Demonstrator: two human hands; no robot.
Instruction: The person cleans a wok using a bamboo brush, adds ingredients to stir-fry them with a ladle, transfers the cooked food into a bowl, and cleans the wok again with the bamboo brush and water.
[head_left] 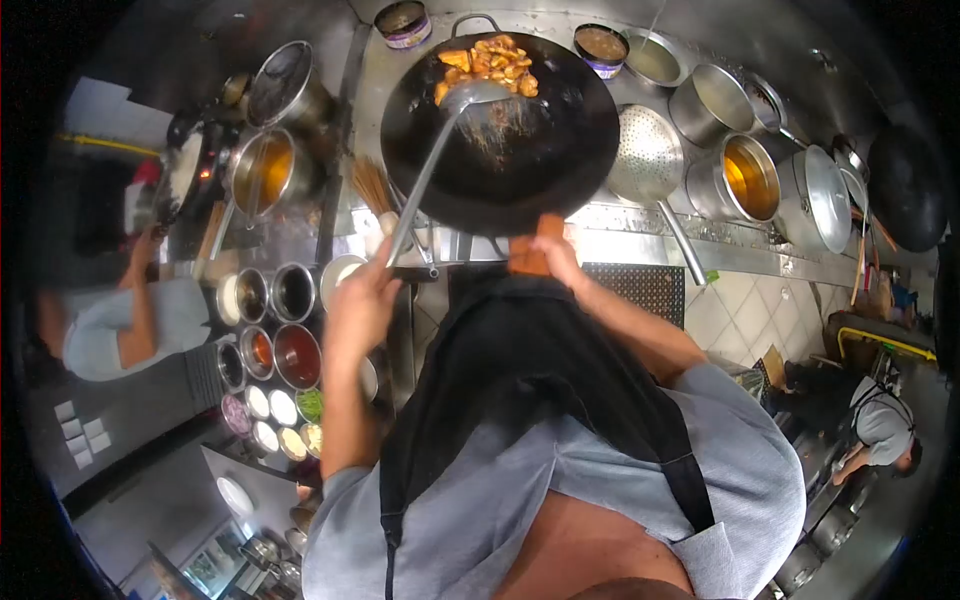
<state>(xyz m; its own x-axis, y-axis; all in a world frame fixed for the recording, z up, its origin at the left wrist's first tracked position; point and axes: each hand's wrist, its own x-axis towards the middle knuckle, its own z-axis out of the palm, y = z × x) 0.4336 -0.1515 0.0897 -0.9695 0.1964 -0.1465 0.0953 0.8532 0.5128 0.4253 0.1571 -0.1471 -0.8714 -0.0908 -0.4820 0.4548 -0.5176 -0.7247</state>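
The wok point(565, 140) is the largest item and stands directly ahead of the person, with the food in its far part. It is likely heavy, stiff and hot; take hold at a handle, with cloth between hand and metal. One loop handle shows at the far rim.

The ladle point(430, 175) is long and rigid, probably light at the handle and heavier at the bowl when loaded. Hold it near the upper end of the handle, which may be slippery with grease. The left hand point(362, 305) is closed around that end; the ladle bowl rests against the food.

A left pot point(308, 165) and a right pot point(705, 175) each contain amber liquid. A strainer point(645, 155) lies between the wok and the right pot.

Two tins stand beyond the wok: the right tin point(607, 70) is filled with a brownish substance; the contents of the left tin point(408, 38) are unclear. Bowls at the left contain red sauce point(297, 357) and dark liquid point(293, 293).

The cloth point(528, 258) is soft and folded, held in the right hand point(558, 255) at the near rim. Whether a handle lies beneath it cannot be told.

The food point(500, 62) is in small, glossy brown pieces, probably slick and tender; lift it from below.
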